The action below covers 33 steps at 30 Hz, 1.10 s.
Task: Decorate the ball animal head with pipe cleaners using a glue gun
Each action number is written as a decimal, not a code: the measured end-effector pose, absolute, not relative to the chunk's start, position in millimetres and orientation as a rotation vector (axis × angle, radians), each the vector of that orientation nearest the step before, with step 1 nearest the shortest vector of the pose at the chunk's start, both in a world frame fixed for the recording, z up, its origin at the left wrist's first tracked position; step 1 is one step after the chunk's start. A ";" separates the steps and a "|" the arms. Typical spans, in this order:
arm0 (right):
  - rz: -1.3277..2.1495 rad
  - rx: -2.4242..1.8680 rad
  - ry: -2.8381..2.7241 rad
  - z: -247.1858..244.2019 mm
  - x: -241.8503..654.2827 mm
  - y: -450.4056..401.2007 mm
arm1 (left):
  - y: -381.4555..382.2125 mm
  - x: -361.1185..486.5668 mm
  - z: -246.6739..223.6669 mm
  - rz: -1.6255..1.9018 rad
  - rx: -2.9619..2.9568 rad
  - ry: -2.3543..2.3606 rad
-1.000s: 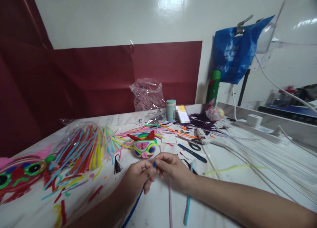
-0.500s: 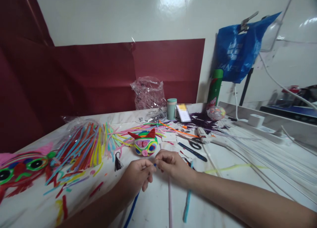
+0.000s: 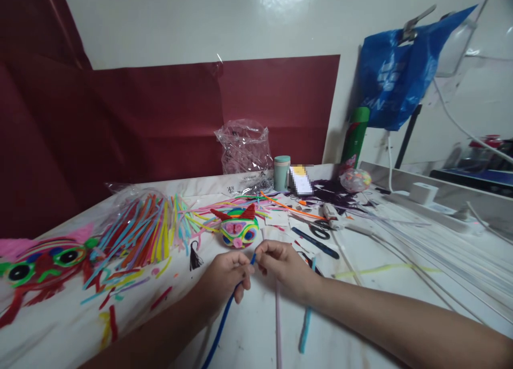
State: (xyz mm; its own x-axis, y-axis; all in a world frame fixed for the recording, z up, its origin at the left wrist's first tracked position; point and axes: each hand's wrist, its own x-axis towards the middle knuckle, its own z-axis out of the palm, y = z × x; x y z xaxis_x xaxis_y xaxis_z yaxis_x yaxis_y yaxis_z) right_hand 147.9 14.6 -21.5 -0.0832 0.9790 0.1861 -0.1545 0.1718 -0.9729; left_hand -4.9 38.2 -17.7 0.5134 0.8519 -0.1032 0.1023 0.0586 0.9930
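A blue pipe cleaner (image 3: 222, 326) runs up from the table's near edge into my fingers. My left hand (image 3: 228, 278) pinches it near its upper end. Close beside, my right hand (image 3: 278, 265) grips the tip between thumb and forefinger; a short blue stretch shows between the two hands. Just beyond them sits a small animal head (image 3: 238, 229) covered in colourful pipe cleaners, with red pointed ears. A black tassel (image 3: 195, 258) lies left of it. A lilac pipe cleaner (image 3: 278, 326) and a light blue one (image 3: 306, 329) lie below my right hand and forearm.
A bundle of coloured pipe cleaners (image 3: 140, 230) and a larger red animal face (image 3: 44, 267) lie at left. Scissors (image 3: 319, 230), a dark blue flat tool (image 3: 315, 243) and a glue tube (image 3: 331, 215) lie to the right. A green cup (image 3: 281, 174) and power strip (image 3: 436, 211) stand farther back.
The hands have drawn slightly apart, so more of the blue pipe cleaner shows between and below them. The whole view has shifted a little.
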 end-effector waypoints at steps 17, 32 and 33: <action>1.137 -0.906 -1.495 -23.5 150.9 13.1 | 40.8 -4.2 -17.7 0.636 1.463 0.892; 0.332 -0.924 -2.282 -14.2 157.9 5.8 | 42.8 -12.2 -9.6 0.382 1.699 1.031; 0.238 -0.918 -2.367 -13.9 157.9 3.9 | 41.4 -12.2 -10.6 0.374 1.725 1.036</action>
